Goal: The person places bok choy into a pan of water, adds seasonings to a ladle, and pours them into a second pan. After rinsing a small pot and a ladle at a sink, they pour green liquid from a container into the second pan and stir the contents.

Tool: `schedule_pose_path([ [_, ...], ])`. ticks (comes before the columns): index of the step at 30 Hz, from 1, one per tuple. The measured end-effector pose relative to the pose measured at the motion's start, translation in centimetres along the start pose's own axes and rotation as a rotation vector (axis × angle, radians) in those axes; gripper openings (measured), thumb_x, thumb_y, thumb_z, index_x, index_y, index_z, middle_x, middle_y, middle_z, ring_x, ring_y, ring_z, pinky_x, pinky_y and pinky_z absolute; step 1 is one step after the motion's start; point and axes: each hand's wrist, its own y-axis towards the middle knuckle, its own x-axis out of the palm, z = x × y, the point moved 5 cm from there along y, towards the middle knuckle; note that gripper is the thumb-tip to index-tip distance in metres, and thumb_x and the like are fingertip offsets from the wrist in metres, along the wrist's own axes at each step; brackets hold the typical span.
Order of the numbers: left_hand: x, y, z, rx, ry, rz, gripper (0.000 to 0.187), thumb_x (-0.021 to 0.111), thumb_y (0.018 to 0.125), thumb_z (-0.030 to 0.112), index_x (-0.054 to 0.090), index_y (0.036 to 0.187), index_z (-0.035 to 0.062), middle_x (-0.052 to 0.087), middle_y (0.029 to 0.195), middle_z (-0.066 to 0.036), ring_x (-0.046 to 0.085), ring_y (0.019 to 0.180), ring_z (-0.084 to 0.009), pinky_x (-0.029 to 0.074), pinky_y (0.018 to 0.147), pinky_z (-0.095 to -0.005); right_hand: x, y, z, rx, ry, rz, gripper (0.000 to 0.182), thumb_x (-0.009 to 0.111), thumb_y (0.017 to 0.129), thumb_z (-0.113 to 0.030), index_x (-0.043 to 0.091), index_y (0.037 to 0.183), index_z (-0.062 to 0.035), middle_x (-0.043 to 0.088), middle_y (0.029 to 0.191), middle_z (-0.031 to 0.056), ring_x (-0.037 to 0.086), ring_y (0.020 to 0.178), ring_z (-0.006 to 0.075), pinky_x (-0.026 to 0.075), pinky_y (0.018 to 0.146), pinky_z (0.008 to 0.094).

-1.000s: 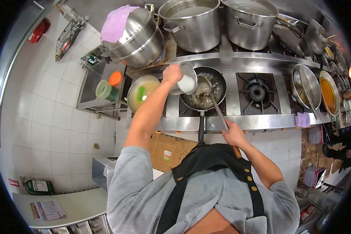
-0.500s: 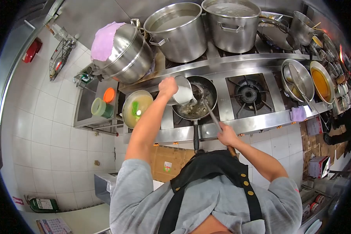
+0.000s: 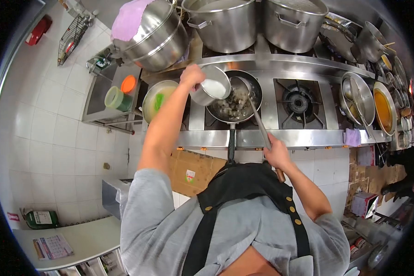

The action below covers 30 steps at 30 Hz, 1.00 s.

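Observation:
My left hand [image 3: 192,77] is closed around the rim side of a metal pot [image 3: 201,96], which holds white liquid [image 3: 213,88]. The pot is tipped somewhat toward the frying pan [image 3: 258,92], over its left edge. In the pan, on a burner, lie dark and pale pieces of food [image 3: 234,106] in some liquid. My right hand [image 3: 277,154] grips a long-handled ladle [image 3: 261,124] near its wooden end. The ladle's bowl rests inside the pan at the upper right. The pan's black handle [image 3: 232,145] points toward my apron, with neither hand on it.
Left of the pan is a bowl of pale liquid [image 3: 148,103] with something green. Large stockpots [image 3: 225,32] stand behind. A burner [image 3: 300,103] is to the right, then a metal bowl with a strainer [image 3: 355,99] and a bowl of orange-brown liquid [image 3: 382,110].
The pot has swung back from a steeper pouring tilt and moved slightly left of the pan. The ladle's bowl has shifted to the upper part of the pan. The whole view has shifted.

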Motion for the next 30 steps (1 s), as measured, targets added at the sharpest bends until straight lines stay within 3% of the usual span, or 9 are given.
schedule_pose_path([
  [10,-1.0,-0.3,1.2,0.072,0.097,0.053,0.014,0.055,0.067,0.004,0.065,0.061,-0.0032,0.066,0.066,-0.016,0.067,0.063,-0.0255,0.052,0.06,-0.0341,2.7,6.2,5.2,-0.033,-0.39,0.015,0.057,0.059,0.074,-0.009,0.041,0.126,0.0039,0.061,0.082,0.0292,0.061,0.08,0.0431,0.05,0.073,0.0474],
  [12,-1.3,-0.5,1.3,0.072,0.104,0.06,0.013,0.055,0.067,0.004,0.065,0.062,-0.0032,0.066,0.067,-0.017,0.067,0.064,-0.0262,0.052,0.061,-0.0345,3.5,5.6,3.5,-0.205,-0.202,0.113,0.048,0.055,0.072,-0.004,0.045,0.119,0.0057,0.059,0.071,0.0247,0.062,0.067,0.0366,0.049,0.061,0.0461],
  [13,-1.3,-0.7,1.3,0.076,0.111,0.061,0.013,0.055,0.067,0.004,0.065,0.063,-0.0033,0.066,0.068,-0.017,0.068,0.066,-0.0268,0.052,0.062,-0.0349,4.6,5.8,4.2,-0.036,0.133,-0.087,0.042,0.055,0.075,-0.003,0.047,0.115,0.0052,0.056,0.066,0.0151,0.058,0.054,0.024,0.046,0.047,0.0387],
  [14,-1.2,-0.8,1.2,0.075,0.113,0.062,0.013,0.055,0.067,0.004,0.065,0.063,-0.0033,0.066,0.068,-0.017,0.068,0.066,-0.0268,0.052,0.062,-0.0349,4.4,5.9,3.8,-0.038,0.135,-0.087,0.042,0.055,0.075,-0.003,0.047,0.115,0.0052,0.056,0.066,0.0151,0.058,0.054,0.024,0.046,0.047,0.0387],
  [16,-1.2,-0.8,0.9,0.056,0.138,0.048,0.018,0.053,0.073,0.008,0.065,0.066,-0.0047,0.066,0.067,-0.016,0.067,0.059,-0.0239,0.054,0.061,-0.0337,6.4,5.4,4.1,0.467,1.032,-0.405,0.038,0.053,0.079,-0.001,0.054,0.116,-0.0006,0.055,0.066,0.0098,0.054,0.052,0.0204,0.043,0.043,0.0356],
  [20,-1.3,-1.4,0.5,0.101,0.125,0.071,0.017,0.054,0.072,0.007,0.066,0.067,-0.0041,0.066,0.067,-0.016,0.067,0.059,-0.0243,0.053,0.06,-0.0335,6.1,2.7,0.8,0.537,1.164,-0.404,0.035,0.052,0.081,-0.001,0.054,0.116,-0.0019,0.049,0.062,0.0028,0.044,0.046,0.0119,0.036,0.036,0.0293],
  [23,-1.0,-1.4,0.1,0.139,0.148,0.119,0.017,0.055,0.071,0.007,0.066,0.067,-0.0042,0.065,0.066,-0.017,0.066,0.057,-0.026,0.053,0.059,-0.0335,4.7,1.3,-0.8,0.38,0.849,-0.268,0.044,0.056,0.08,-0.005,0.049,0.124,-0.0002,0.053,0.062,0.0072,0.049,0.045,0.0147,0.041,0.039,0.0318],
  [25,-0.6,-1.7,0.3,0.101,0.212,0.089,0.025,0.059,0.072,0.011,0.067,0.092,0.0002,0.066,0.099,-0.018,0.063,0.096,-0.0305,0.051,0.079,-0.0376,3.4,1.2,-0.8,0.293,0.571,-0.245,0.05,0.058,0.079,-0.006,0.046,0.126,0.0001,0.057,0.065,0.012,0.054,0.048,0.0199,0.045,0.043,0.0351],
  [30,1.1,-1.5,1.8,0.214,0.272,0.168,0.027,0.058,0.074,0.011,0.066,0.099,0.0036,0.063,0.109,-0.017,0.06,0.103,-0.0313,0.05,0.084,-0.0389,0.4,2.1,0.0,-0.081,-0.061,0.031,0.061,0.058,0.073,-0.007,0.039,0.13,0.0036,0.062,0.077,0.0278,0.063,0.065,0.0378,0.051,0.062,0.0449],
])
